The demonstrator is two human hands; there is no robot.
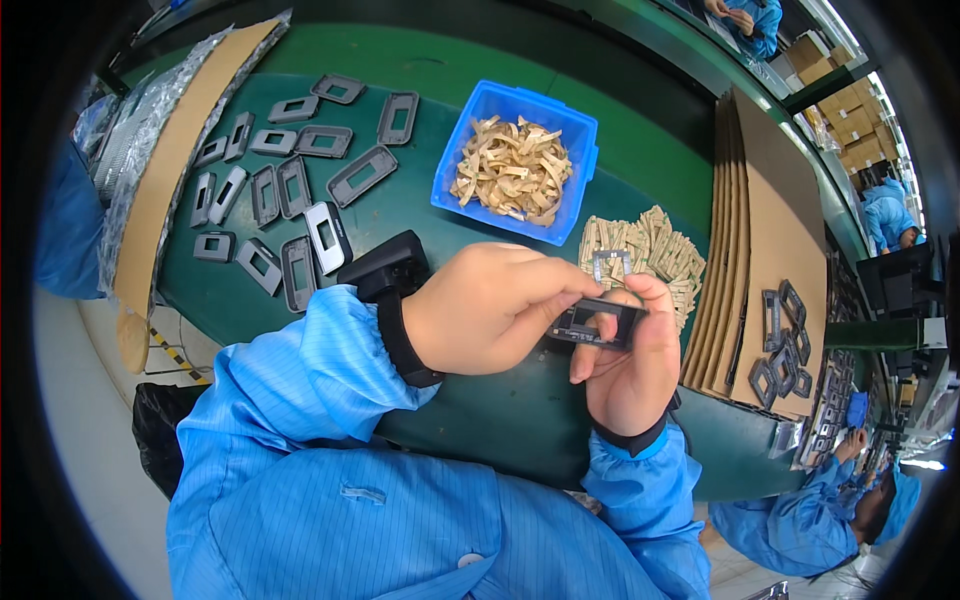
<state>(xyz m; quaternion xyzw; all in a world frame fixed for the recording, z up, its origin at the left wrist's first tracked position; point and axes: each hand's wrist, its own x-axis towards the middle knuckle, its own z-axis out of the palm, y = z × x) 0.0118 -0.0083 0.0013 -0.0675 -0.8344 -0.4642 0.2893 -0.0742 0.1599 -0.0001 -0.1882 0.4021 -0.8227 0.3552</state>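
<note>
My right hand (pixel 638 372) is closed around a small dark plastic housing (pixel 638 318) with a rectangular window, and one fingertip shows through the opening. My left hand (pixel 485 310) reaches across from the left, its thumb and forefinger pinched at the housing's upper left edge. Just above the fingertips is a small grey-bordered rectangular piece (pixel 597 268); whether it is held or lies on the strips behind it I cannot tell. Those pale folded strips (pixel 655 240) form a pile behind my right hand. A wrist-worn black device (pixel 385 265) sits on my left wrist.
A blue bin (pixel 447 190) of tan curled strips stands at the far middle. Several grey and black housings (pixel 325 140) are spread over the green table at left. Stacked cardboard sheets (pixel 780 200) carry more dark frames (pixel 785 345) at right. Another person (pixel 800 525) works at lower right.
</note>
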